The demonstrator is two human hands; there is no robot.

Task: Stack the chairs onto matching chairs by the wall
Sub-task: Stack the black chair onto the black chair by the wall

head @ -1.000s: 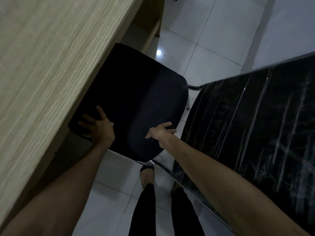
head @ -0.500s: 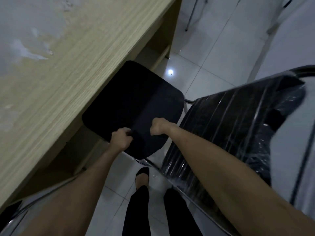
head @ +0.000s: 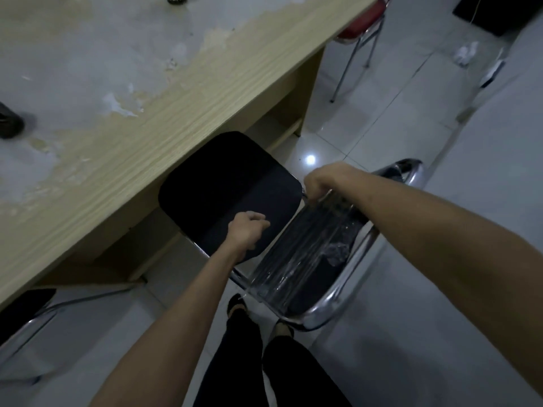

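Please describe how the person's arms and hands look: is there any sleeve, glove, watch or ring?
Both forearms are bare as far as the frame shows; no sleeve reaches into view. The left hand and the right hand wear no gloves. No watch, bracelet or ring is visible, though the dim light could hide a thin ring.

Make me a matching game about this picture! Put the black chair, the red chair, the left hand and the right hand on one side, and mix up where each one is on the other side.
Things:
1. black chair
2. red chair
3. left hand
4. right hand

Places:
A. at the far end of the desk
B. gripping the seat's near edge
C. seat partly tucked under the desk
D. gripping where the plastic-wrapped backrest meets the seat

Pairs: 1-C, 2-A, 3-B, 4-D
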